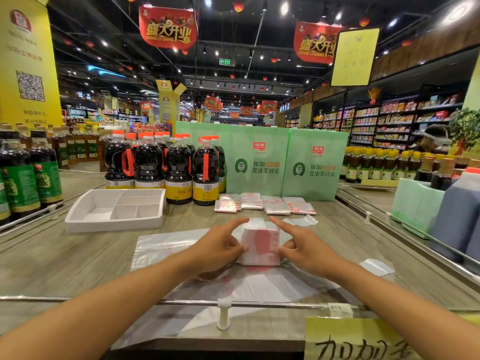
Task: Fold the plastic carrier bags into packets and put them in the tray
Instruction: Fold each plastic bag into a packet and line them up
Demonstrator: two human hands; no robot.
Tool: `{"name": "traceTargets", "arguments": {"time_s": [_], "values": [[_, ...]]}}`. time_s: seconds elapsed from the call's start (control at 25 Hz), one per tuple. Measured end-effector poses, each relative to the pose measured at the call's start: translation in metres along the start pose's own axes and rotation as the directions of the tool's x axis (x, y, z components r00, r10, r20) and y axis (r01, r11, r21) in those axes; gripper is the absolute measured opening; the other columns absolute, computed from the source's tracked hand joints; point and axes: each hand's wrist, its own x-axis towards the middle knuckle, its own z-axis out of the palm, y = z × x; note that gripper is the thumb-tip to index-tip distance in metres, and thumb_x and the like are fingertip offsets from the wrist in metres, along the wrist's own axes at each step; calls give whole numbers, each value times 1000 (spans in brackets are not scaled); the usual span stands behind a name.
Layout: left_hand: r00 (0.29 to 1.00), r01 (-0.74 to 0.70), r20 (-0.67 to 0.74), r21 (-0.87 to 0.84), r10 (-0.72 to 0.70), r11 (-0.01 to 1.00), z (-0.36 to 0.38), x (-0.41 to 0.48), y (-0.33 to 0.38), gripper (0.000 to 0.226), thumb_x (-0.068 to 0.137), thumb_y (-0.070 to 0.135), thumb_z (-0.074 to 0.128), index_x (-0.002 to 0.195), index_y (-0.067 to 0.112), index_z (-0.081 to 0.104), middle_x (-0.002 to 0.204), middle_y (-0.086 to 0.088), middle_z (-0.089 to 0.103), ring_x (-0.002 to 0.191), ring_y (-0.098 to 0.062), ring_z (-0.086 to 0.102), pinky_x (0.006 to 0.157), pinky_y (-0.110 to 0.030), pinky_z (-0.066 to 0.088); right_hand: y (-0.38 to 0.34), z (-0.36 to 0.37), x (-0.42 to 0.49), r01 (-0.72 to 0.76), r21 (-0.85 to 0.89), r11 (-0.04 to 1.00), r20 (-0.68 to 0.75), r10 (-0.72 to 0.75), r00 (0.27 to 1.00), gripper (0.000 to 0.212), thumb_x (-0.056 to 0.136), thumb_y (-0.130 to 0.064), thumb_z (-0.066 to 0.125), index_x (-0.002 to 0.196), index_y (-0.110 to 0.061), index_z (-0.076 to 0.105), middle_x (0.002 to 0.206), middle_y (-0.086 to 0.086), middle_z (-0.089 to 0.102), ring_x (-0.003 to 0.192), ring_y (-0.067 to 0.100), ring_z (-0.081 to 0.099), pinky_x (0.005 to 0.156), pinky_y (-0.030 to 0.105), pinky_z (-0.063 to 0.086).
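A white, red-printed packet (261,246) lies square at centre on a flat clear bag (259,284). Finished packets (265,205) lie in rows at 12 o'clock, the white divided tray (114,226) at 10 o'clock.

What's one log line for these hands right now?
stage: folding | left hand: pinches folded white-and-red plastic packet | right hand: pinches same packet | white divided plastic tray: holds no packet yet

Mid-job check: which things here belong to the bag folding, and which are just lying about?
Job: left hand, right hand, the folded packet they hold, flat bags beneath, finished packets behind, white tray.
Lying about: soy sauce bottles, green boxes, handwritten yellow sign.
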Motion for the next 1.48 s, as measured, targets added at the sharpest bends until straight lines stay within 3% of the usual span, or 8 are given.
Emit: {"name": "traceTargets", "arguments": {"time_s": [0.2, 0.36, 0.48, 0.72, 0.92, 1.08, 1.24, 1.48], "values": [[999, -33, -34, -2, 32, 999, 6, 5, -5, 56, 102, 18, 61, 151, 35, 42, 60, 8, 63, 53, -4, 49, 56, -20, 42, 6, 3, 4, -19, 1, 1000, -21, 19, 1000, 68, 95, -24, 72, 154, -36, 40, 74, 1, 72, 60, 3, 57, 68, 21, 49], [999, 51, -23, 197, -47, 979, 12, 14, -11, 53, 102, 27, 58, 153, 32, 43, 71, 11, 61, 71, -8, 55, 77, -30, 47, 10, 6, 6, -17, -94, 995, 39, 20, 999, 63, 96, -33, 69, 151, -43, 39, 90, -12, 66, 87, 7, 62, 87, 25, 49], [990, 114, 32, 383, -137, 917, 12, 15, -10, 50, 102, 40, 52, 151, 31, 45, 80, 15, 57, 95, -17, 55, 95, -40, 40, 10, 6, 7, -14, -199, 980, 123, 39, 992, 59, 100, -41, 61, 154, -41, 37, 104, -16, 58, 92, 2, 54, 81, 14, 40], [959, 96, 157, 602, -236, 793, 9, 15, -15, 59, 98, 70, 36, 151, 43, 40, 145, 3, 38, 139, -24, 29, 114, -52, 19, 18, 6, 15, -9, -342, 940, 213, 87, 973, 64, 97, -61, 51, 155, -39, 36, 113, -8, 49, 107, 12, 43, 102, 36, 39], [880, 91, 308, 637, -361, 765, 3, 21, -18, 73, 95, 79, 27, 159, 49, 9, 168, 23, -4, 157, -16, -8, 118, -66, -11, 19, 3, 21, 29, -383, 923, 342, 112, 933, 70, 97, -65, 41, 159, -35, 29, 165, -9, 19, 152, 13, 14, 126, 37, 11], [854, 79, 368, 607, -368, 791, -1, 21, -21, 75, 93, 80, 27, 158, 51, 2, 166, 26, -9, 156, -14, -10, 118, -66, -12, 23, 4, 19, 30, -317, 948, 368, 94, 925, 65, 103, -55, 45, 161, -31, 27, 168, -17, 14, 155, 6, 0, 127, 34, 3], [882, 39, 359, 589, -304, 808, -1, 16, -20, 75, 94, 80, 29, 159, 50, 6, 167, 24, -6, 156, -13, -9, 118, -65, -14, 19, 3, 13, 56, -322, 945, 304, 48, 951, 63, 102, -55, 50, 158, -30, 35, 165, -15, 26, 152, 6, 18, 123, 25, 11], [915, -67, 360, 579, -181, 813, -6, 6, -13, 86, 87, 82, 43, 160, 43, 20, 161, 9, 18, 147, -20, 18, 120, -47, 16, 4, -2, -5, 87, -308, 947, 278, 2, 961, 77, 86, -72, 60, 151, -35, 45, 156, -17, 40, 137, 4, 40, 117, 31, 34]]}}
